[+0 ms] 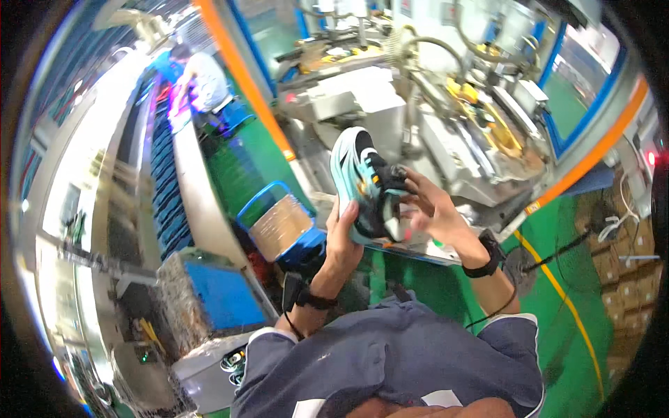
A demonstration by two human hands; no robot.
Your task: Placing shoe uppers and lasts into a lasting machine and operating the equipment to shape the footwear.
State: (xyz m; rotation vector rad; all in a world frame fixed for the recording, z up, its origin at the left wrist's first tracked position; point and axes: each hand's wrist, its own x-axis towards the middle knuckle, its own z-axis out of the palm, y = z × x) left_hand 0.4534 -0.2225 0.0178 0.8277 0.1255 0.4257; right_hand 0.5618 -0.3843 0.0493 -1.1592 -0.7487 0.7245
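A sneaker (348, 177) in light teal and black, with small orange marks, is held in front of me, toe pointing away and its opening toward me. My left hand (343, 240) is closed round its left side near the heel, thumb on the upper. At the right side of the opening, my right hand (439, 216) has its bent fingers on the black tongue and collar. Its thumb is smeared by motion. Both wrists wear black bands with cables.
Beyond the sneaker stands a machine (460, 132) within an orange-and-blue frame. A conveyor (164, 181) runs along the left, with a person (205, 83) beside it. Nearer are a blue cart (282, 223) with a carton and a blue-topped box (219, 289). Another shoe (235, 364) lies lower left. Cartons (627, 279) are stacked right.
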